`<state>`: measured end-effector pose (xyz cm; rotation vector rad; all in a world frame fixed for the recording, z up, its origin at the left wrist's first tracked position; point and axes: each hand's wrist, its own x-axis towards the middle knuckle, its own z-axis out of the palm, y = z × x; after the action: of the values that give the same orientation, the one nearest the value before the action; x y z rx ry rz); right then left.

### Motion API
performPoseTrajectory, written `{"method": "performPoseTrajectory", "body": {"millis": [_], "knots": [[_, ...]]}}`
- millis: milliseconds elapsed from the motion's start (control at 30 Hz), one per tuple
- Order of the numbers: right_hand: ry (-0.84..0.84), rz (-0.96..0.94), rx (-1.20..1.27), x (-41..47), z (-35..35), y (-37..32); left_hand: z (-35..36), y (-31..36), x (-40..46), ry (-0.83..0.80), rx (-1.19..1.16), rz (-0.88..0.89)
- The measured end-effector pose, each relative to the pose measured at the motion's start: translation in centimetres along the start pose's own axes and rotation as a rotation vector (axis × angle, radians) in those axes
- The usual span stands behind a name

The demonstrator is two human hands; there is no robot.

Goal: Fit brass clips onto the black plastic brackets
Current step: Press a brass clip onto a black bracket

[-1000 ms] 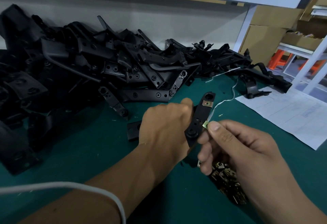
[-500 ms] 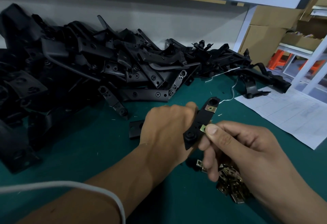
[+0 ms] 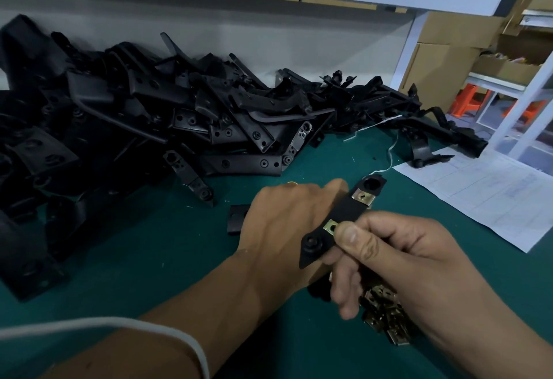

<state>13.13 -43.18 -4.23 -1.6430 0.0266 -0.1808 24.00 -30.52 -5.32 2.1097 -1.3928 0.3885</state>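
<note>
My left hand [image 3: 287, 223] grips a long black plastic bracket [image 3: 344, 214] above the green mat, holding it tilted with its far end up and to the right. One brass clip [image 3: 363, 197] sits near the bracket's upper end. My right hand [image 3: 398, 256] pinches a second brass clip [image 3: 330, 226] with thumb and fingers against the bracket's lower part. A small heap of loose brass clips [image 3: 386, 318] lies on the mat under my right hand, partly hidden by it.
A big pile of black brackets [image 3: 149, 127] fills the left and back of the green mat [image 3: 134, 259]. A small black piece [image 3: 236, 218] lies beside my left hand. A white paper sheet [image 3: 490, 196] lies at the right. Cardboard boxes [image 3: 443, 67] stand behind a white frame post.
The bracket has tilted further over to the right, and my right thumb has slid the second clip onto its lower part. More of the loose clip heap shows under my right hand.
</note>
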Motion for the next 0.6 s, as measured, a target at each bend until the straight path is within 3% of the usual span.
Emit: {"method": "performPoseTrajectory", "body": {"millis": [33, 133, 300, 500, 600], "knots": [[0.019, -0.011, -0.012, 0.0, 0.0, 0.1, 0.7, -0.4, 0.2, 0.014, -0.026, 0.004], [0.061, -0.063, -0.019, 0.2, -0.3, 0.3, 1.3, -1.4, 1.0, 0.032, 0.191, 0.002], [0.169, -0.107, -0.094, 0.3, -1.6, 0.4, 1.9, -1.9, 1.4, 0.034, 0.152, 0.077], [0.042, -0.012, -0.016, 0.2, -0.4, 0.6, 2.4, -1.8, 0.7, 0.033, 0.431, -0.034], [0.017, 0.014, 0.058, -0.1, 0.8, 0.0, 1.8, -1.3, 0.8, -0.008, 0.457, -0.118]]}}
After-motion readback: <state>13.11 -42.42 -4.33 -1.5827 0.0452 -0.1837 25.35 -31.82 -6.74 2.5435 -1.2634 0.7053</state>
